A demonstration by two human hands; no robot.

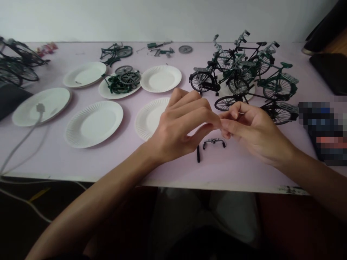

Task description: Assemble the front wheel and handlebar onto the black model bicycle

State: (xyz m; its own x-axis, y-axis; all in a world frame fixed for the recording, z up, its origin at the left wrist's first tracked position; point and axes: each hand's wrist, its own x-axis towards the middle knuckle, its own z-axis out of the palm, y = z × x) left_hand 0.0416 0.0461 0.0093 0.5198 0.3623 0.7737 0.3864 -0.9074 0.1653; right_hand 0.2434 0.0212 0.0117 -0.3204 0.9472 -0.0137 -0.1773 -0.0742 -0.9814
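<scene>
Both hands (pixel 221 122) meet fingertip to fingertip above counter (pixel 159 167), near small handlebar (pixel 214 141) and black rod (pixel 198 154); miniature bicycles (pixel 276 85) behind, paper plates (pixel 94 123) left.

Tabletop workspace (pixel 168 174), model bicycles (pixel 277 83), paper plates (pixel 94 124)

Left hand (pixel 184 126) arched, right (pixel 251 130) curled (fingertips meeting), grip apparently pinched.

Shows pale pink across the worktop (pixel 130 162); carries white plates (pixel 94 124) left and centre, bikes (pixel 279 86) right and far left, a wheel (pixel 185 49) and green parts (pixel 162 52) near the back, a handlebar (pixel 214 141) beside a black rod (pixel 198 154) nearer the front.
</scene>
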